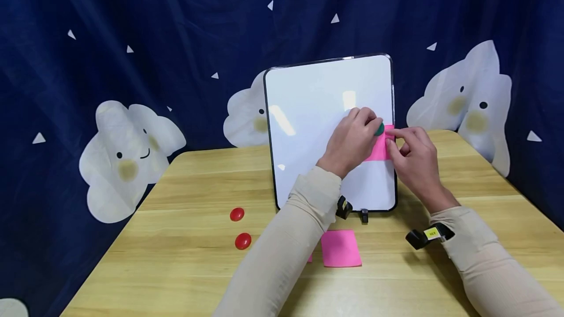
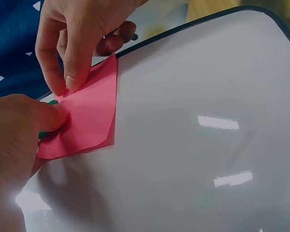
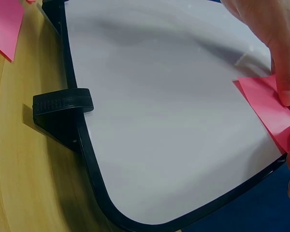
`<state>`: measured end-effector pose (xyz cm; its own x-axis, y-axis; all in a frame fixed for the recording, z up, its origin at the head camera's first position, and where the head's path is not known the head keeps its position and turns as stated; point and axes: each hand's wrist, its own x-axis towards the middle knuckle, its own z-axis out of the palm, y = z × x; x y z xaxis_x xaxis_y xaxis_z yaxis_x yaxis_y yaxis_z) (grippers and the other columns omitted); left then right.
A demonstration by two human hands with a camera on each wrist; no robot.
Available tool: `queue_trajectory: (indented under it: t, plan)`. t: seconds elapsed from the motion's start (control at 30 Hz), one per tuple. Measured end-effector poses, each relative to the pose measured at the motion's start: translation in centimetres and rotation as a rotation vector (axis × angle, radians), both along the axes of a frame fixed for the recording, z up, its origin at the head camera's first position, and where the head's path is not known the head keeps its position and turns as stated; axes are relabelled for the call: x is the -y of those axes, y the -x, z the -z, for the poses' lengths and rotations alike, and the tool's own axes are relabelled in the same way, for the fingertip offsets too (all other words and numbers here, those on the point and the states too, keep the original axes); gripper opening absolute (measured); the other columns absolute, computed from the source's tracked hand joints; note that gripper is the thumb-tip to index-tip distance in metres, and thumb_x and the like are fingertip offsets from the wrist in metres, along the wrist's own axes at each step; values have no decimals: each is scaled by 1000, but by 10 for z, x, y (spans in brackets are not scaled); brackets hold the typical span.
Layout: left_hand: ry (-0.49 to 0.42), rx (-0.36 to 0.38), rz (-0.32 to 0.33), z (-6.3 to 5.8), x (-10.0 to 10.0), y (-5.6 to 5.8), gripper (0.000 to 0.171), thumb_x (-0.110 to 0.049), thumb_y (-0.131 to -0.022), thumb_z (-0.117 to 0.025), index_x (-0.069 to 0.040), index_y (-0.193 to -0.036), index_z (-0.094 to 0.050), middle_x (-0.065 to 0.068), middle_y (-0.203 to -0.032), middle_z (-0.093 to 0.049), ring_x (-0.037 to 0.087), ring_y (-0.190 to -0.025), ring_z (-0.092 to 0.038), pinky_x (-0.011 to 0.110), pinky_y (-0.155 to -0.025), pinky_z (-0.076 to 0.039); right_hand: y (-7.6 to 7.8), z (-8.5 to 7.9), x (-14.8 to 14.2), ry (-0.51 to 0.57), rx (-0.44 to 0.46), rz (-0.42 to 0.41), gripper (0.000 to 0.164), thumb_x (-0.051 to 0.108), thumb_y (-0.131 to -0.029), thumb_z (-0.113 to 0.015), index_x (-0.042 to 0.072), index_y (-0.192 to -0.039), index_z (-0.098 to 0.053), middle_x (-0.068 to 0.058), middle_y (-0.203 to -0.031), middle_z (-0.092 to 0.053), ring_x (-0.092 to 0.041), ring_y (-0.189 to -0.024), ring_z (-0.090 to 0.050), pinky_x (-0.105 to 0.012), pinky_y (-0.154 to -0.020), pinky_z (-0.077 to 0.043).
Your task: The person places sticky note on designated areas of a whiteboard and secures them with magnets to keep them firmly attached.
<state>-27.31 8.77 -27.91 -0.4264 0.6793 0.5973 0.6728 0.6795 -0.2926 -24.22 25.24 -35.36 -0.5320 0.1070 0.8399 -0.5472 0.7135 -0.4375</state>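
A pink sticky note (image 1: 378, 151) lies against the right edge of an upright whiteboard (image 1: 308, 111). My left hand (image 1: 352, 141) pinches a round green magnet (image 1: 379, 129) at the note's upper part; the left wrist view shows the thumb pressing over the magnet, which is mostly hidden. My right hand (image 1: 416, 163) pinches the note by its right edge, thumb and index finger at the board's frame. In the left wrist view the note (image 2: 89, 113) has its lower edge lifted slightly off the board. Only fingertips of the right hand show in the right wrist view.
Two red magnets (image 1: 237, 214) lie on the wooden table (image 1: 185, 238) left of the board. Another pink sticky note (image 1: 341, 248) lies in front, with a second partly behind the left sleeve. Black feet (image 3: 63, 104) support the board. A dark blue curtain (image 1: 198, 23) hangs behind.
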Motion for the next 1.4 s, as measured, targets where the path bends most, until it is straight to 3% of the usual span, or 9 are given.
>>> queue_trajectory:
  t: [0.4, 0.7, 0.87, 1.1, 1.4]
  plan:
    - [-5, 3, 3, 1, 1, 0, 29, -24, -96, -66, -14, -122, -73, 2, -112, -63, 15, -99, -58, 19, -86, -45, 0, 0, 0, -5, -6, -12, 24, -2, -87, -73, 2, -111, -74, -12, -96, -57, -6, -62, -43, -8, -59, -34]
    - [19, -27, -3, 5, 2, 3, 25, -22, -97, -64, -14, -119, -74, 2, -109, -62, 14, -96, -57, 20, -82, -45, 1, 4, 2, -11, -38, -25, 23, -6, -85, -72, 0, -107, -73, -16, -94, -57, -1, -61, -43, -10, -59, -35]
    - [22, -8, 2, 4, 1, 3, 26, -23, -97, -65, -13, -120, -74, 2, -109, -62, 14, -95, -56, 20, -81, -44, 1, 4, 2, -15, -31, -17, 22, -5, -85, -71, 0, -107, -73, -15, -94, -57, -2, -61, -43, -11, -59, -35]
    - [-24, -1, 33, 3, 4, 3, 25, -23, -97, -65, -14, -118, -74, 2, -108, -63, 15, -95, -57, 19, -82, -44, 1, 2, 2, -11, -13, -10, 22, -5, -86, -71, 1, -107, -73, -16, -95, -57, -4, -61, -43, -10, -59, -35]
    - [-53, 31, 24, -2, 11, 3, 30, -29, -93, -70, -18, -120, -74, 1, -108, -63, 13, -96, -56, 18, -79, -47, -1, -1, 0, -10, -23, -6, 22, -3, -86, -72, 2, -107, -74, -16, -96, -56, -2, -61, -43, -11, -59, -35]
